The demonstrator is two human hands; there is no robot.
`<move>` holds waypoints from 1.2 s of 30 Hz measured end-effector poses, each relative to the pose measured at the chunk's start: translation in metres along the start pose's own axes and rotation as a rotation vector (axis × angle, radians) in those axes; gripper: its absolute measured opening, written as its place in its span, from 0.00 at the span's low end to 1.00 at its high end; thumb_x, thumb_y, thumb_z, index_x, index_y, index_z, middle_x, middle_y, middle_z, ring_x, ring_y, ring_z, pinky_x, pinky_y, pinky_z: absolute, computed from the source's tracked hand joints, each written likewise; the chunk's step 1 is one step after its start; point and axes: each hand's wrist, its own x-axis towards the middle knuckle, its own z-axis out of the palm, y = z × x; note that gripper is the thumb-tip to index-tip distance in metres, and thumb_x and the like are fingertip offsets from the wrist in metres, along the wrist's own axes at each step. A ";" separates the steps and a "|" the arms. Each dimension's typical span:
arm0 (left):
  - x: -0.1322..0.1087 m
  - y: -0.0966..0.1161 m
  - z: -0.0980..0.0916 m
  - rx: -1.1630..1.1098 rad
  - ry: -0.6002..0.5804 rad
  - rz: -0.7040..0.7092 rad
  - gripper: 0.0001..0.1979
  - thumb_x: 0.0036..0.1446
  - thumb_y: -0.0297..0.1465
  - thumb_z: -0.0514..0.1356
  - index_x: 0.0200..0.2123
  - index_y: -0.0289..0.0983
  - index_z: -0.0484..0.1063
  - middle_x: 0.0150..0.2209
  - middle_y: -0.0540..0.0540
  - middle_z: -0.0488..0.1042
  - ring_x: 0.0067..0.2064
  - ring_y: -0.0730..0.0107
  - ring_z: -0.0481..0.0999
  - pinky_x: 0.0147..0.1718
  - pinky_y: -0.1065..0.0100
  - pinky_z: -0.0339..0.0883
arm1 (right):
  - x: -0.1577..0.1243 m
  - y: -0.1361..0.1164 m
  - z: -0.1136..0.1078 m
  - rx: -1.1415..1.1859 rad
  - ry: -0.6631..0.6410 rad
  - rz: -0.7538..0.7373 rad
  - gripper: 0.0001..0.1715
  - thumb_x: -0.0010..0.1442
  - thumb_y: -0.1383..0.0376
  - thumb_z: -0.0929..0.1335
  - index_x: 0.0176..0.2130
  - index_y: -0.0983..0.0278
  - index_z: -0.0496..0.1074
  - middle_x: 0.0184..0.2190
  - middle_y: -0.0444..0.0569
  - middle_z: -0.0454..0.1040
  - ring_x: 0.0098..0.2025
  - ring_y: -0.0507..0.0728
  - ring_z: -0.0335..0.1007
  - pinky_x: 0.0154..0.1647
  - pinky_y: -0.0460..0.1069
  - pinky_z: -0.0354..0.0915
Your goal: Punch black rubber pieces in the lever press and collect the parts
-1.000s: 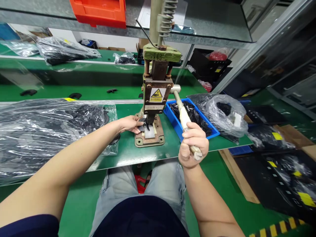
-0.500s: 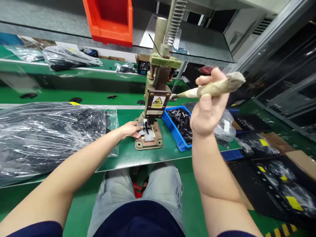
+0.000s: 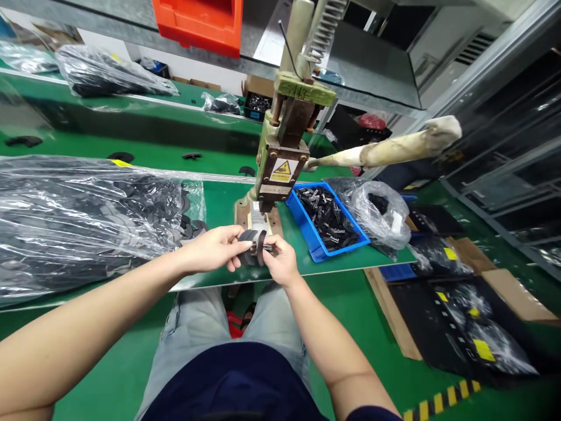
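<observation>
My left hand (image 3: 221,248) pinches a curved dark grey plastic part (image 3: 249,237) by its left side, in front of the hand press (image 3: 280,166). At the right side of the same part, my right hand (image 3: 281,260) is closed on its black curved edge; a small detail between those fingertips is too small to make out. Both hands are just in front of the press base (image 3: 241,215), under the press head. The press's cloth-wrapped lever (image 3: 394,149) sticks out to the right, with no hand on it.
A blue bin (image 3: 322,254) of small black clips stands right of the press. A large clear bag (image 3: 87,228) of dark curved parts lies at left. Behind are several loose black pieces and a raised edge. An orange bin (image 3: 199,29) sits on the shelf above.
My right hand has let go of the lever and come down to the part. My left hand has drawn the part off the press base, towards me.
</observation>
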 end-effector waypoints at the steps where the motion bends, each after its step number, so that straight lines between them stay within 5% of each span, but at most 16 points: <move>1: -0.001 0.000 0.003 0.011 0.004 0.000 0.22 0.62 0.50 0.68 0.38 0.38 0.68 0.26 0.52 0.76 0.24 0.70 0.78 0.25 0.69 0.75 | -0.001 -0.001 0.003 -0.005 0.021 -0.011 0.16 0.66 0.51 0.74 0.43 0.61 0.77 0.40 0.49 0.83 0.42 0.56 0.81 0.47 0.52 0.76; 15: -0.023 0.039 0.021 0.393 0.135 0.083 0.10 0.65 0.40 0.61 0.35 0.41 0.69 0.24 0.54 0.72 0.25 0.69 0.75 0.24 0.70 0.64 | -0.006 -0.017 -0.003 -0.086 0.003 -0.102 0.09 0.63 0.57 0.75 0.38 0.60 0.78 0.34 0.46 0.81 0.35 0.54 0.77 0.43 0.50 0.73; 27: -0.025 0.043 0.031 0.018 -0.063 -0.037 0.20 0.60 0.50 0.69 0.36 0.40 0.72 0.25 0.52 0.75 0.21 0.70 0.75 0.20 0.70 0.69 | -0.030 -0.038 0.008 0.083 0.168 -0.027 0.17 0.65 0.47 0.73 0.38 0.56 0.75 0.33 0.46 0.77 0.29 0.54 0.73 0.30 0.50 0.72; 32: -0.016 0.037 0.026 -0.076 -0.199 -0.148 0.23 0.58 0.52 0.70 0.34 0.40 0.69 0.19 0.54 0.71 0.18 0.71 0.71 0.18 0.71 0.64 | -0.039 -0.030 -0.002 -0.023 0.091 -0.020 0.14 0.64 0.50 0.74 0.36 0.56 0.75 0.33 0.48 0.80 0.34 0.58 0.78 0.37 0.54 0.76; 36: -0.012 0.033 0.019 0.036 -0.128 -0.096 0.21 0.59 0.52 0.69 0.35 0.40 0.71 0.20 0.55 0.70 0.19 0.71 0.71 0.19 0.71 0.62 | -0.030 -0.035 -0.011 -0.142 -0.013 -0.129 0.08 0.69 0.58 0.69 0.44 0.58 0.76 0.40 0.50 0.84 0.40 0.58 0.82 0.46 0.54 0.78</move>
